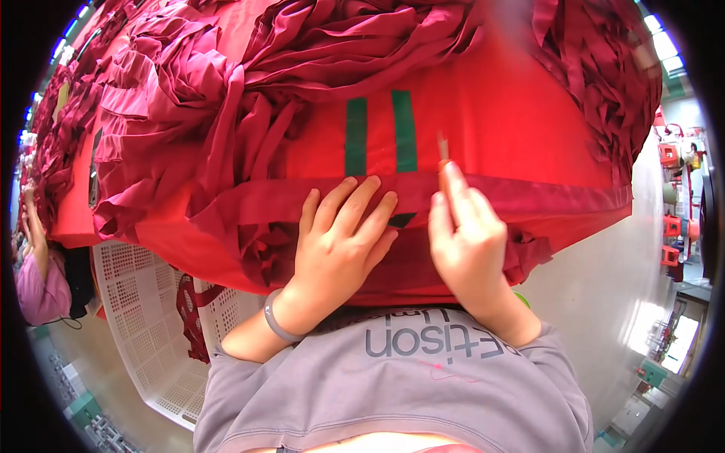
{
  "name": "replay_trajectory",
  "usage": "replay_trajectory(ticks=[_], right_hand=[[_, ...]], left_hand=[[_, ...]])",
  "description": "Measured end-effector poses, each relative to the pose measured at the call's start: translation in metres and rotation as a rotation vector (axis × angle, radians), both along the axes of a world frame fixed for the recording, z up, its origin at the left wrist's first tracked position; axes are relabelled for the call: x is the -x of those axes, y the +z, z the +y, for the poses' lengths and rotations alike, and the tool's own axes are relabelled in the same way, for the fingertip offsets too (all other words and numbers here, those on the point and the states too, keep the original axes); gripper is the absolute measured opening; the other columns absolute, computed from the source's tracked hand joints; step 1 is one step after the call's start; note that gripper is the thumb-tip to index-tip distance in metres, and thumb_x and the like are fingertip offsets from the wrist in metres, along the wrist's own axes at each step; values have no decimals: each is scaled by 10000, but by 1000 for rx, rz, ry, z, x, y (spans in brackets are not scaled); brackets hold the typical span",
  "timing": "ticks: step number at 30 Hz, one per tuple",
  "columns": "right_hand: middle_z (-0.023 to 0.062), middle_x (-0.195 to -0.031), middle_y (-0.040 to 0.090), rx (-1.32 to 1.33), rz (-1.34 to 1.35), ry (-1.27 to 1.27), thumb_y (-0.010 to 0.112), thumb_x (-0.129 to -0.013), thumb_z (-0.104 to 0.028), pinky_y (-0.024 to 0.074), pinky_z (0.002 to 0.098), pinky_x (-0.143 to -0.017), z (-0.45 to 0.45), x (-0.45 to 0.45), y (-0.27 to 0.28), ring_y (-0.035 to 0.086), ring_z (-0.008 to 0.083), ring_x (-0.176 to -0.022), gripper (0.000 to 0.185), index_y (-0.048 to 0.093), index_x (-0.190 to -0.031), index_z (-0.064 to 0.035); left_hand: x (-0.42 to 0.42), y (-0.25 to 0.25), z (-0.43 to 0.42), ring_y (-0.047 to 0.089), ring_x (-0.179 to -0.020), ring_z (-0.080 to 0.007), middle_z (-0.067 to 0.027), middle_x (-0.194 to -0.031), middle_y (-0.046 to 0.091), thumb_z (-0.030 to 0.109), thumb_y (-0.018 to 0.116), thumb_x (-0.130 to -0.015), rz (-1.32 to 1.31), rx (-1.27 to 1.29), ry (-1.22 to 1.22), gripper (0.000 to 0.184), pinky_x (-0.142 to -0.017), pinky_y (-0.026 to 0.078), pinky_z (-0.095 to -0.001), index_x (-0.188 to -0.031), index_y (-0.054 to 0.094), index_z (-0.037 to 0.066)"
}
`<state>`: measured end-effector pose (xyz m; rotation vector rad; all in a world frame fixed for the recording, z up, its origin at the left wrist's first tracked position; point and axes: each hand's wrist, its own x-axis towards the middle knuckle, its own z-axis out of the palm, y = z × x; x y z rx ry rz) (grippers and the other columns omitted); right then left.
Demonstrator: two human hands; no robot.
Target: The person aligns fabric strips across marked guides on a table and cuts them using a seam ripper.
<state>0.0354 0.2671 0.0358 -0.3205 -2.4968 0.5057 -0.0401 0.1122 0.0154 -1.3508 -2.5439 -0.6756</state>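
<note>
L hand (pixel 338 235) spread on cloth strip (pixel 532 196), mid-frame; R hand (pixel 472 235) pinching thin tool (pixel 445 167).
Strip prob soft, light, floppy; best held flat near edges.

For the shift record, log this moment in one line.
left hand: spread on dark-red fabric strip; right hand: holding slim orange-handled tool; two long green strips: on red cloth

It Looked Like a Textile Workshop

I stood in what seemed a garment or textile workroom. Dark red fabric strips (pixel 166 83) lay heaped over a broad worktable (pixel 521 136) covered in red. Near left, a white perforated crate (pixel 132 317) stood beside it, and farther left another person (pixel 44 287) was at its edge. Bright lights (pixel 664 45) and red stool-like objects (pixel 669 226) lined the right.
</note>
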Motion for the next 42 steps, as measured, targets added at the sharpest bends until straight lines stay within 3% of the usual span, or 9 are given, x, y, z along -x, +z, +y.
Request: replay_trajectory(ticks=[5,6,13,15,20,23,27,36,42], right_hand=[[98,-684,534,42,-141,310,644,-785,-76,478,310,-465,-9,-17,2,572,219,-521,397,589,-1159,45],[113,-698,578,81,-212,296,642,-761,26,478,310,-480,-14,-19,8,573,225,-533,374,602,-1131,57],[102,-696,564,77,-250,273,634,-766,18,472,311,-474,-14,-9,4,564,224,-525,356,609,-1120,52],[85,-693,526,12,-160,275,634,-800,-98,478,301,-457,-14,-4,-6,573,198,-516,395,581,-1168,35],[94,-664,524,51,11,45,626,-816,-29,456,310,-432,-9,3,1,537,212,-476,376,575,-1180,52],[85,-672,524,46,-161,267,636,-791,-51,456,308,-438,-7,-17,8,548,201,-487,381,596,-1160,36],[83,-675,519,-9,-289,247,633,-795,-73,470,310,-457,-8,-18,9,559,204,-498,343,613,-1123,25],[84,-654,520,151,-162,236,639,-776,-39,456,320,-447,-3,-16,12,546,220,-487,359,607,-1130,8],[83,-672,544,7,-144,154,633,-790,-57,474,332,-487,0,-3,14,576,230,-528,361,597,-1141,17]], left_hand=[[5,-4,-5,501,-1185,-279,-71,-1279,548,245,694,-774,-143,-134,-21,445,-979,374,-464,-1185,606,98],[6,-5,-7,505,-1187,-279,-75,-1275,553,239,693,-774,-134,-139,-36,441,-978,380,-459,-1178,606,84],[5,2,-3,525,-1164,-264,-75,-1249,568,218,679,-783,-65,-55,-21,396,-966,399,-448,-1144,614,69],[5,1,-2,527,-1159,-265,-74,-1245,569,212,673,-787,-60,-57,-18,386,-964,401,-448,-1141,615,70],[4,3,-3,527,-1155,-263,-76,-1244,565,193,656,-797,-62,-39,-13,365,-962,401,-451,-1139,616,73],[4,3,-3,522,-1156,-265,-73,-1257,551,179,647,-799,-89,-54,-4,366,-962,399,-457,-1155,617,101],[3,-2,-3,512,-1138,-215,-37,-1247,535,192,648,-780,5,-28,-8,368,-957,388,-422,-1144,609,155],[4,0,-4,513,-1128,-220,-43,-1236,537,186,660,-766,-5,-32,-15,388,-953,390,-426,-1150,611,160],[5,-2,-3,514,-1126,-226,-42,-1235,537,191,664,-768,-5,-43,-24,386,-952,391,-426,-1149,612,161]])
